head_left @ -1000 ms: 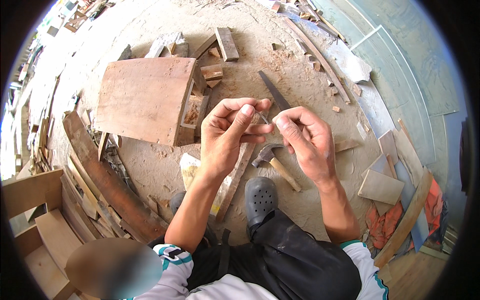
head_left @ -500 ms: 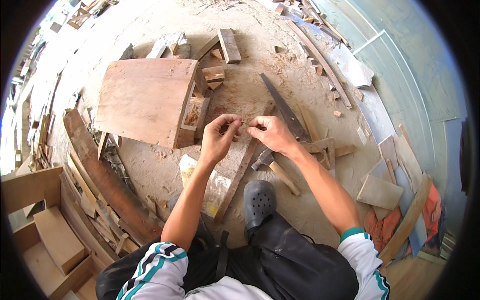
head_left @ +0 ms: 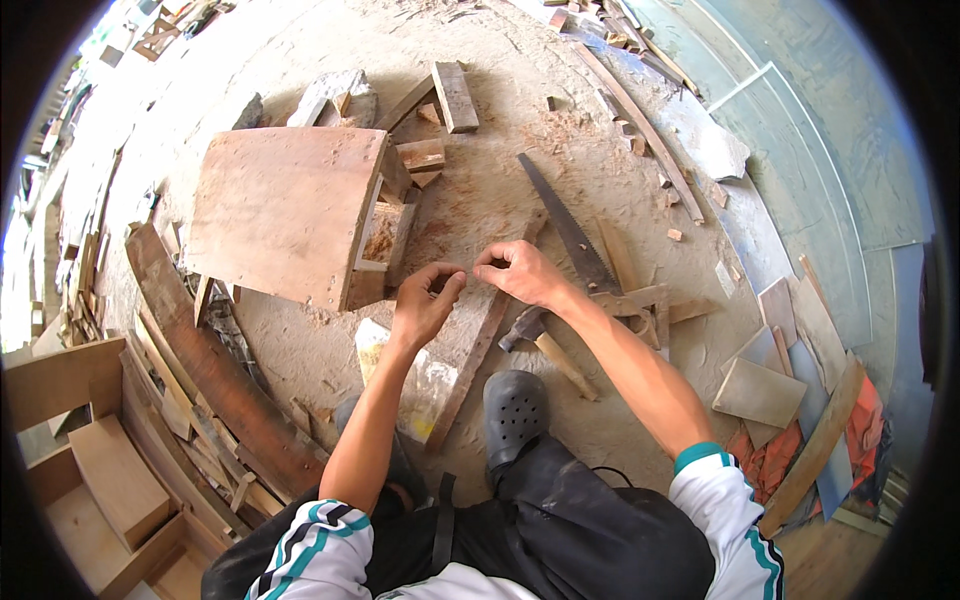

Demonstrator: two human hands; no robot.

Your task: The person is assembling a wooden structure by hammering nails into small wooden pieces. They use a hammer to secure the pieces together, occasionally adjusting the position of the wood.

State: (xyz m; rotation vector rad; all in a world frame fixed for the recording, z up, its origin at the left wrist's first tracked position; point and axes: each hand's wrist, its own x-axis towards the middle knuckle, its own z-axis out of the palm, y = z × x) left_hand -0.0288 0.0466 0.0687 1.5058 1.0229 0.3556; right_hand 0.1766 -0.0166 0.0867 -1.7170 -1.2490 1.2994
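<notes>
Rough plank [head_left: 462, 347] on the dusty floor, before the person's feet, running away from them. Above it, left hand [head_left: 422, 312] and right hand [head_left: 525, 275], fingertips near each other, a small gap between; each curled into a narrow pinch, though I cannot tell if anything small is held. Right of the plank: hammer [head_left: 563, 363], handsaw [head_left: 568, 228] farther off, beyond it. Left of the plank: broad wooden panel [head_left: 285, 215], raised on supports. Grey clog [head_left: 517, 415] just right of the plank's near end.
</notes>
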